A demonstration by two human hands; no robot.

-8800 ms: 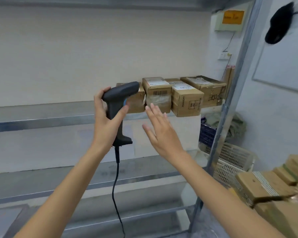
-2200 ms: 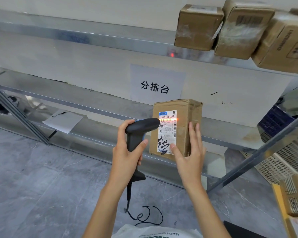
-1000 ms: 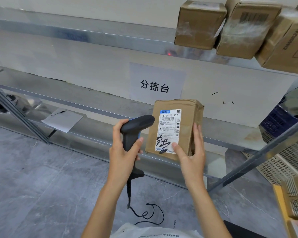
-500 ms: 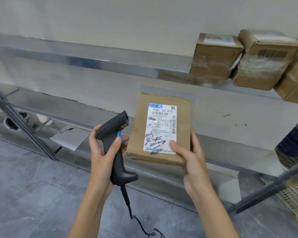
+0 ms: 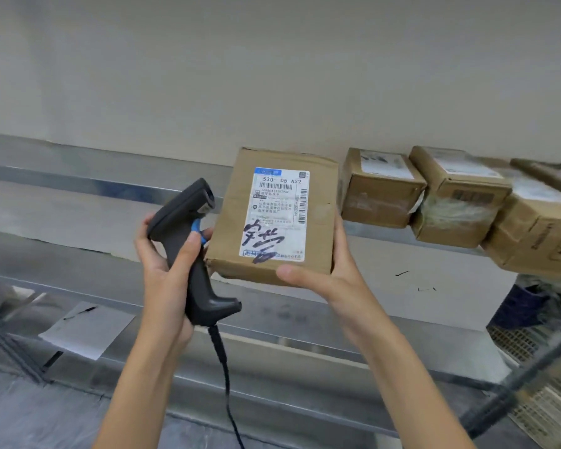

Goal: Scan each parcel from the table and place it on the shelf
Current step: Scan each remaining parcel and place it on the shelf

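against the pale wall, a metal shelf (image 5: 117,186) carries three boxes (image 5: 381,189) at right. our right hand (image 5: 334,273) grips one labelled parcel (image 5: 272,218) beside them; our left hand (image 5: 166,270) wraps the black scanner (image 5: 191,251).

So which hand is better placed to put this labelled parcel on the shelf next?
The right hand: it already holds the labelled parcel level with the shelf, beside the shelved boxes. The left hand is busy gripping the barcode scanner.
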